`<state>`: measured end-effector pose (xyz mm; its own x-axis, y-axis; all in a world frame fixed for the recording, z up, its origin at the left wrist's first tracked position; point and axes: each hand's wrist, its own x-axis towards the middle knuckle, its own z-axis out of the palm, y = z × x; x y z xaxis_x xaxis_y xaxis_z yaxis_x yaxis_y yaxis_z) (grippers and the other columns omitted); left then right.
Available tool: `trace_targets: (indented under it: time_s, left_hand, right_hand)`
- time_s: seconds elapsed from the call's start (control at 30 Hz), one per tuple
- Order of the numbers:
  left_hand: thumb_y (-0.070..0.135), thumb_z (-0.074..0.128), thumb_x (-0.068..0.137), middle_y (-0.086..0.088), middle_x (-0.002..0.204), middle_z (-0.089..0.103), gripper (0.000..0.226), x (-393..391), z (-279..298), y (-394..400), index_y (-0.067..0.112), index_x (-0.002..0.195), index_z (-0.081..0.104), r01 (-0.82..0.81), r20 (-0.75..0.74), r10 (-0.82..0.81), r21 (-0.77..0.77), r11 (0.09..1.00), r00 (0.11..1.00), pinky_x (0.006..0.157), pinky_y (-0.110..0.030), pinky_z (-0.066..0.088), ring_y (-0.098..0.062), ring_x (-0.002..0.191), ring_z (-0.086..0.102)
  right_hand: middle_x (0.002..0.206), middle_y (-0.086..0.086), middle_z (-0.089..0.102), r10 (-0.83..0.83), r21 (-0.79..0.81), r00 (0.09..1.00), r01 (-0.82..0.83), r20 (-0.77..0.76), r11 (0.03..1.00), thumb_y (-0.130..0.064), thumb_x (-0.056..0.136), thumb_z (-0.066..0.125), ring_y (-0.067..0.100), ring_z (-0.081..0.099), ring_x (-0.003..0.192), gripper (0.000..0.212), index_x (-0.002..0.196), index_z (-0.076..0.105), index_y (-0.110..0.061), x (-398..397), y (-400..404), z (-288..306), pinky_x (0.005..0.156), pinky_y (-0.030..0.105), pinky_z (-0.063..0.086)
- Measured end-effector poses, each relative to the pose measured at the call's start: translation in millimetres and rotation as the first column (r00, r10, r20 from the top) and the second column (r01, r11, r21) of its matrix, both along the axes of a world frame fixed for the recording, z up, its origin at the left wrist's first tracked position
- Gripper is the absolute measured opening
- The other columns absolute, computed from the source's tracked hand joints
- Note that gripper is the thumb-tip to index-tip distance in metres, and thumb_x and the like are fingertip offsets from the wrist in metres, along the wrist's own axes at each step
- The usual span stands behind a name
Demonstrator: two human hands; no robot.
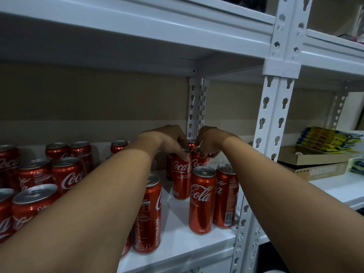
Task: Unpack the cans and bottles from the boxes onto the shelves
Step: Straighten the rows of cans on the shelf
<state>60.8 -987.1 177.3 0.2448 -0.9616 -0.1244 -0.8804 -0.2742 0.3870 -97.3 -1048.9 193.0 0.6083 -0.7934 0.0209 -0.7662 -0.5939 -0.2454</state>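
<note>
While both hands' fingers (pixel 185 154) pinch upright cans (pixel 181 174), other cans (pixel 202 200) crowd the shelf (pixel 177 223) beside cardboard trays (pixel 315 156).

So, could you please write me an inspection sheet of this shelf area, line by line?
Surface: white shelf, bare patch between the can groups.
Job's things: red cola cans standing upright, a group at left, another at right.
Clutter: cardboard trays and yellow packets on the neighbouring shelf.
Hands: left hand grips the top of a rear can; right hand grips the can beside it.
Cables: nothing seen.
Surroundings: white slotted upright, beige wall behind.
</note>
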Motion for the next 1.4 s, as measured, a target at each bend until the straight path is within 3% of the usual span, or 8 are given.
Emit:
trace_targets:
  time_s: [0.27,0.4,0.47,0.57,0.77,0.87,1.2,1.4]
  left_hand:
    - [0.046,0.084,0.078,0.007,0.122,0.069,0.035,-6.2,1.6,9.0,0.039,0.107,0.067,0.071,0.019,-0.069,-0.102,0.992,0.997,0.101,-0.040,0.050,-0.017,0.113,0.063]
    - [0.053,0.087,0.070,0.008,0.121,0.069,0.055,-4.1,-0.8,8.5,0.037,0.119,0.068,0.062,0.067,-0.054,-0.124,0.990,0.996,0.093,-0.034,0.051,-0.015,0.110,0.064]
    - [0.054,0.086,0.073,0.006,0.129,0.065,0.067,-3.9,-2.3,9.7,0.032,0.131,0.060,0.003,-0.037,-0.004,-0.029,1.000,0.999,0.099,-0.036,0.048,-0.018,0.115,0.060]
    - [0.034,0.081,0.085,-0.003,0.133,0.062,0.061,-7.5,-3.3,13.4,0.023,0.139,0.053,-0.045,-0.200,0.051,0.037,0.998,0.978,0.087,-0.027,0.048,-0.018,0.112,0.059]
    - [0.027,0.087,0.078,-0.002,0.124,0.068,0.054,-3.4,-9.8,11.2,0.019,0.124,0.061,-0.102,-0.341,0.104,0.023,0.994,0.934,0.109,-0.037,0.049,-0.019,0.116,0.064]
    - [0.032,0.093,0.067,-0.004,0.125,0.070,0.070,-1.6,-11.3,10.0,0.017,0.129,0.063,-0.117,-0.330,0.109,-0.006,0.993,0.938,0.108,-0.043,0.050,-0.020,0.113,0.067]
    - [0.034,0.088,0.077,-0.004,0.122,0.071,0.060,-12.8,-8.3,17.2,0.016,0.128,0.063,-0.133,-0.265,0.127,-0.005,0.991,0.956,0.109,-0.045,0.049,-0.019,0.110,0.068]
    - [0.054,0.081,0.079,-0.002,0.132,0.066,0.072,-24.9,6.0,25.6,0.019,0.138,0.060,-0.111,0.056,0.111,-0.016,0.994,0.992,0.107,-0.045,0.049,-0.022,0.114,0.064]
  right_hand:
    - [0.118,0.015,0.066,-0.001,-0.030,1.000,0.001,0.022,1.000,-0.011,0.083,0.081,0.027,0.072,0.091,0.061,0.137,0.054,-0.005,-1.5,2.1,-3.4,0.080,0.038,0.063]
    - [0.131,0.012,0.060,0.001,-0.083,1.000,0.001,0.020,0.997,-0.013,0.083,0.081,0.023,0.068,0.098,0.065,0.141,0.051,-0.010,-4.3,3.0,-8.9,0.081,0.030,0.060]
    - [0.135,0.011,0.058,-0.012,-0.097,0.998,0.018,0.059,0.995,-0.014,0.082,0.081,0.022,0.064,0.098,0.065,0.140,0.052,-0.010,-5.9,2.9,-12.6,0.076,0.026,0.056]
    - [0.138,0.011,0.055,-0.047,-0.087,0.991,0.058,0.129,0.994,-0.017,0.080,0.084,0.024,0.064,0.106,0.068,0.140,0.052,-0.008,-7.6,1.1,-18.6,0.085,0.030,0.058]
    - [0.144,0.014,0.051,-0.099,-0.028,0.970,0.108,0.223,0.994,-0.020,0.077,0.087,0.029,0.061,0.120,0.076,0.142,0.050,-0.006,-9.8,4.2,-23.4,0.094,0.034,0.056]
    - [0.141,0.015,0.053,-0.112,0.008,0.960,0.114,0.256,0.993,-0.018,0.079,0.086,0.030,0.063,0.117,0.070,0.139,0.052,-0.006,-12.0,7.6,-25.9,0.094,0.038,0.058]
    - [0.146,0.018,0.048,-0.139,0.077,0.950,0.122,0.280,0.990,-0.009,0.089,0.073,0.034,0.056,0.125,0.065,0.146,0.042,-0.004,-16.1,16.0,-23.9,0.099,0.042,0.055]
    - [0.146,0.016,0.048,-0.140,0.075,0.951,0.124,0.276,0.989,-0.011,0.090,0.074,0.034,0.055,0.125,0.067,0.147,0.040,-0.007,-18.9,23.4,-23.5,0.098,0.038,0.054]
